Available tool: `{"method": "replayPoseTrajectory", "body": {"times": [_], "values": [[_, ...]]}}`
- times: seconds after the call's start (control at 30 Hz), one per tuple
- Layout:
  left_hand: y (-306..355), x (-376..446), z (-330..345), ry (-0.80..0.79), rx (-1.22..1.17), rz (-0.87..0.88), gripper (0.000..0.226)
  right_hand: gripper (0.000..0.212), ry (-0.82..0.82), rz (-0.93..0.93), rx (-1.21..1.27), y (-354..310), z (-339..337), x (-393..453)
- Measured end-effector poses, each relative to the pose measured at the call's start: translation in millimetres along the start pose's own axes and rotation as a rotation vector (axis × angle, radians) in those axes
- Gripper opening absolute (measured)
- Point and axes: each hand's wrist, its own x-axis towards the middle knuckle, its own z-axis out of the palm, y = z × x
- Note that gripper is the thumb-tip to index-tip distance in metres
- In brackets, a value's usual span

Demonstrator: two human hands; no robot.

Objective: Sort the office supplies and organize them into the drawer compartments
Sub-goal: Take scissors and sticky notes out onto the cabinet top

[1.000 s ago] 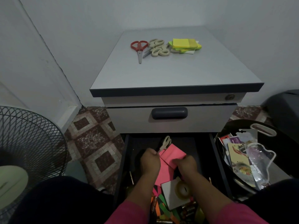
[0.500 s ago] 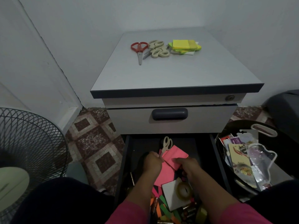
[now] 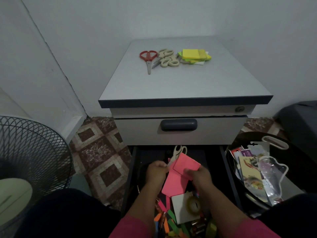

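Both hands are down in the open bottom drawer (image 3: 135,169); left hand (image 3: 157,172) has its fingers curled on the edge of the pink sticky notes (image 3: 178,174), right hand (image 3: 199,175) pinches the other side; cream scissors (image 3: 177,152) poke out just behind the pink stack; white pad and tape roll (image 3: 193,204) lie nearer in the drawer clutter; up on the cabinet surface (image 3: 180,83) sit red scissors (image 3: 148,57), more cream scissors (image 3: 168,58) and yellow sticky notes (image 3: 194,55) in a row.
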Motion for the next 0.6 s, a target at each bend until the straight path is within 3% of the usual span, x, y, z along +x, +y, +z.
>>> {"method": "replayPoseTrajectory", "body": {"times": [0.1, 0.3, 0.37, 0.53, 0.6], "values": [[12.1, -9.5, -9.7, -0.015, -0.047, 0.013, 0.025, 0.018, 0.006, -0.137, -0.061, -5.5, -7.7, -7.7], [29.2, -37.5, -28.1, -0.101, -0.021, 0.018, 0.016, 0.027, 0.015, -0.509, -0.319, -26.8, -21.3, -34.8], [35.9, -50.4, -35.9, -0.134, -0.053, 0.034, 0.014, 0.019, 0.024, -0.603, -0.378, -31.8, -23.3, -41.1], [72.2, -83.2, -55.8, -0.165, -0.081, 0.187, 0.009, 0.016, -0.020, -0.753, -0.392, -61.1, -27.6, -69.4], [93.3, -94.6, -63.0, -0.183, -0.109, 0.246, 0.010, 0.035, 0.017, -0.871, -0.419, -83.1, -30.3, -85.5]]}}
